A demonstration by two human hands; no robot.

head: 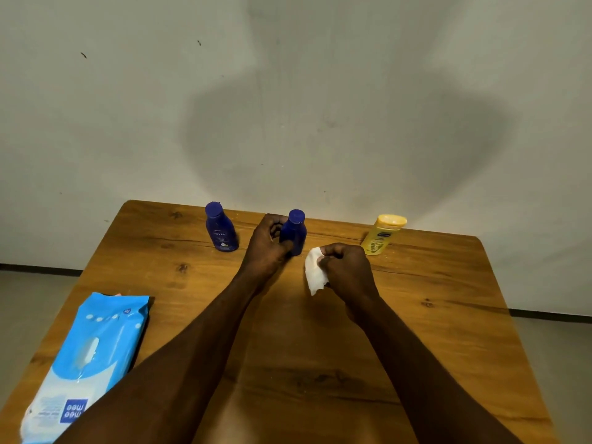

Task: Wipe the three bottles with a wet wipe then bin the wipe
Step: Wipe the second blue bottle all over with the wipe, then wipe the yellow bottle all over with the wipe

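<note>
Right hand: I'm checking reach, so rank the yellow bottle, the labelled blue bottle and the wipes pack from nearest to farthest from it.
From the right hand:
1. yellow bottle, just beyond, to its right.
2. labelled blue bottle, far left, past the left hand.
3. wipes pack, near left corner.

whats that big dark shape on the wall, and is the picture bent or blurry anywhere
Head view: the dark shape on the wall is a soft-edged shadow above the table, presumably the person's own; wide-angle distortion bows the table's edges and tilts the yellow bottle outward; the print on the wipes pack is soft and partly illegible; no strong glare on the middle blue bottle gripped by the left hand.
</note>
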